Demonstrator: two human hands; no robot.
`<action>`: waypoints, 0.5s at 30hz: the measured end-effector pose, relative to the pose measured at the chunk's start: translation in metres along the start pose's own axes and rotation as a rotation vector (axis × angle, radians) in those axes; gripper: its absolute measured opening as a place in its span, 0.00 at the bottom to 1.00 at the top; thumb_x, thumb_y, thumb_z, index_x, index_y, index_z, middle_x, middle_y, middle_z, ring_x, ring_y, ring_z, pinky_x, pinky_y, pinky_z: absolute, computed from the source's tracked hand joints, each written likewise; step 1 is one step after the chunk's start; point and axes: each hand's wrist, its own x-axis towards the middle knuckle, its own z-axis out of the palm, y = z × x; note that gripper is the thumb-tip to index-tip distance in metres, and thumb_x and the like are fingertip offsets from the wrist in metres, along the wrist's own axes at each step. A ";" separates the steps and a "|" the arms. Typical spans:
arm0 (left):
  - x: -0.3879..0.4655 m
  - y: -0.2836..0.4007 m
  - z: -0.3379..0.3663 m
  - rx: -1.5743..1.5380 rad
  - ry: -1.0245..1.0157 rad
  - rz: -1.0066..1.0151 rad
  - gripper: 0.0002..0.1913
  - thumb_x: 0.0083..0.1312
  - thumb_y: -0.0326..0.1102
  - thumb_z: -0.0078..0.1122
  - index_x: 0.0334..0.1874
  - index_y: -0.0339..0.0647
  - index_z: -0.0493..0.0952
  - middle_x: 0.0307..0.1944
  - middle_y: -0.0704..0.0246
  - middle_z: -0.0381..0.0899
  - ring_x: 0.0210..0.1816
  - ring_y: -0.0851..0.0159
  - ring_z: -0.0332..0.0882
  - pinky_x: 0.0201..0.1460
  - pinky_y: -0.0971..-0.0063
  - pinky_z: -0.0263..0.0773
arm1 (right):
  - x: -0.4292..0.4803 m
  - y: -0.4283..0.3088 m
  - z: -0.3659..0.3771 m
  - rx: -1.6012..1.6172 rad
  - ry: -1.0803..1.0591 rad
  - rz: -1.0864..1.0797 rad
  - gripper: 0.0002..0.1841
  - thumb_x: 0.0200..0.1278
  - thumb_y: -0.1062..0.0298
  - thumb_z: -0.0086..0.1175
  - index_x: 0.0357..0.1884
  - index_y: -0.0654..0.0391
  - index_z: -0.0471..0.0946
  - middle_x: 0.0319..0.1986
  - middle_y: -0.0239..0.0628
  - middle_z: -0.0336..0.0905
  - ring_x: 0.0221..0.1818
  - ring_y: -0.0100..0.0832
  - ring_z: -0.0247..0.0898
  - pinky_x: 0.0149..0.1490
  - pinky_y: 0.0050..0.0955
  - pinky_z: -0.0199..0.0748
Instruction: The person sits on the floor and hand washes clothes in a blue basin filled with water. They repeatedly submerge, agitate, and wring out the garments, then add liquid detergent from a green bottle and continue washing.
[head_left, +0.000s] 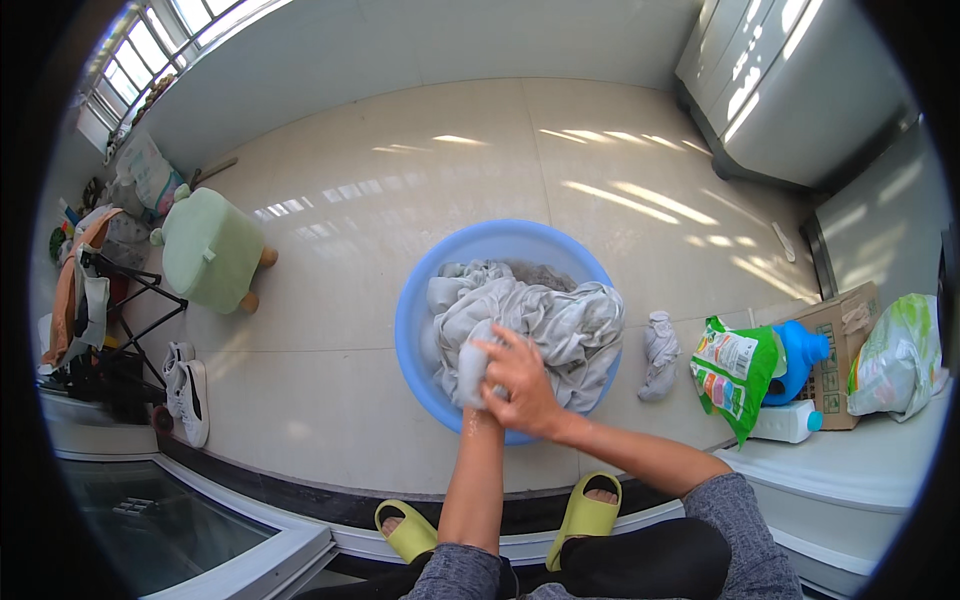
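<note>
A blue plastic basin (418, 375) on the tiled floor holds wet, crumpled pale grey cloth (547, 319) and a darker grey fuzzy piece (541, 275). Over the basin's near side, my left hand (472, 371) is covered by something white, either a thin cloth or suds; its fingers are hidden. My right hand (517, 379) lies over that covered hand, touching it near the wrist, with the visible fingers spread and the thumb bent. No firm grip shows. Right of the basin, a twisted pale cloth (660, 356) rests on the floor.
A green padded stool (206, 251), a folding chair (135, 300) and white shoes (191, 397) are at left. Right are a green detergent bag (731, 375), a blue jug (799, 360), a white bottle (784, 421) and cardboard (844, 352). A door frame (247, 559) edges the lower left.
</note>
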 end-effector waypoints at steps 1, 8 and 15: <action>-0.003 -0.005 -0.002 0.043 0.005 0.004 0.16 0.70 0.41 0.47 0.54 0.41 0.75 0.51 0.63 0.78 0.54 0.59 0.76 0.59 0.59 0.71 | -0.004 -0.010 0.002 -0.007 -0.025 0.012 0.05 0.50 0.66 0.59 0.25 0.55 0.77 0.43 0.36 0.78 0.52 0.41 0.69 0.56 0.60 0.57; 0.001 -0.025 0.038 -0.010 0.079 -0.033 0.18 0.72 0.43 0.42 0.54 0.40 0.74 0.51 0.63 0.77 0.52 0.59 0.76 0.58 0.58 0.72 | 0.059 0.087 -0.009 -0.140 0.139 0.184 0.06 0.51 0.69 0.57 0.23 0.57 0.73 0.22 0.46 0.74 0.31 0.47 0.72 0.33 0.44 0.70; -0.005 -0.016 0.028 0.042 0.190 0.004 0.17 0.72 0.39 0.38 0.53 0.40 0.75 0.52 0.63 0.78 0.52 0.59 0.77 0.57 0.59 0.73 | 0.031 0.059 0.015 -0.166 0.118 0.152 0.08 0.51 0.67 0.58 0.19 0.57 0.72 0.20 0.42 0.73 0.31 0.45 0.72 0.36 0.41 0.69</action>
